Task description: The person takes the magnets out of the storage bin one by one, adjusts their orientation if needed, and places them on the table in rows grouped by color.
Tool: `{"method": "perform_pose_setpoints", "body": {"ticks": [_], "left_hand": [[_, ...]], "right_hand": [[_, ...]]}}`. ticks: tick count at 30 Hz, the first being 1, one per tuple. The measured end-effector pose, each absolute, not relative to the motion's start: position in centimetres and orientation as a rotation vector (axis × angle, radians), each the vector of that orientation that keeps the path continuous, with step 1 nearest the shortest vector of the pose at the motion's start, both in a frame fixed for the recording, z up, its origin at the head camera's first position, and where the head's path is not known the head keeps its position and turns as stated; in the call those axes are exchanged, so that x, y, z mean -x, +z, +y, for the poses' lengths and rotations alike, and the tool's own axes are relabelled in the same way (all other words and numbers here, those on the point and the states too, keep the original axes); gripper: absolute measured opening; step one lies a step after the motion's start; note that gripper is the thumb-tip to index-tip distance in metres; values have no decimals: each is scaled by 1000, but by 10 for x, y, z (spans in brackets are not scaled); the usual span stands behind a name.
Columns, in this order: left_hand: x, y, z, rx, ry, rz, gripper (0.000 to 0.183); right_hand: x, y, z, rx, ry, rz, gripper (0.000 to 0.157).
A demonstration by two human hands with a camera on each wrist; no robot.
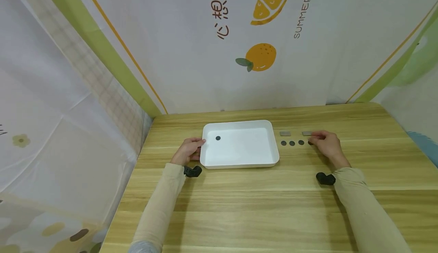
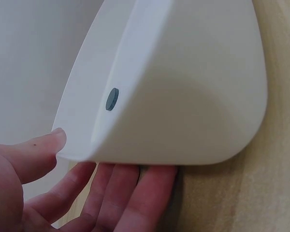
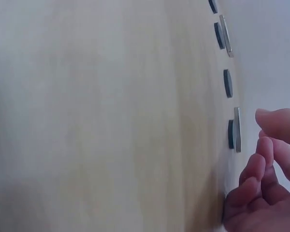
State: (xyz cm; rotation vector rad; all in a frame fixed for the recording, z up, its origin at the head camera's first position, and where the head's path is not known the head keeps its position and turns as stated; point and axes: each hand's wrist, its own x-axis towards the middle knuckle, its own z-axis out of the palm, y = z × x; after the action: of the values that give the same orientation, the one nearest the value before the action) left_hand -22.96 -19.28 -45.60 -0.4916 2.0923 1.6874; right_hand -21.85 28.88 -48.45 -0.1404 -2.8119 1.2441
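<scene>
My left hand [image 1: 189, 150] grips the left side of a white rectangular tray [image 1: 239, 166], thumb at the rim and the other fingers against the outside and underneath. One small dark disc [image 1: 218, 138] lies inside the tray near that side; the left wrist view shows the same disc [image 2: 112, 99]. At the right, my right hand [image 1: 327, 145] hovers over the end of a row of dark discs [image 1: 301, 142]. In the right wrist view its bent fingers are apart from the nearest disc [image 3: 231, 134] and a thin grey rectangular piece [image 3: 238, 129]. Nothing shows between them.
Another grey rectangular piece [image 1: 285, 134] lies behind the row, just right of the tray. All this rests on a wood-grain table [image 1: 253, 207]. A printed white curtain [image 1: 191, 74] hangs along the table's back edge.
</scene>
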Motion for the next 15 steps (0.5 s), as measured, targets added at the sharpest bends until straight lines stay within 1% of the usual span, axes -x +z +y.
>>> {"method": "perform_pose_setpoints", "body": {"ticks": [7,15], "left_hand": [[228,-452,-191,492,1675,2098,47],[229,-453,-192,499,1677,2087,48]], "right_hand": [[223,-474,276,129,1310,-2758,39],[227,-454,245,38,1407,-2701,39]]}}
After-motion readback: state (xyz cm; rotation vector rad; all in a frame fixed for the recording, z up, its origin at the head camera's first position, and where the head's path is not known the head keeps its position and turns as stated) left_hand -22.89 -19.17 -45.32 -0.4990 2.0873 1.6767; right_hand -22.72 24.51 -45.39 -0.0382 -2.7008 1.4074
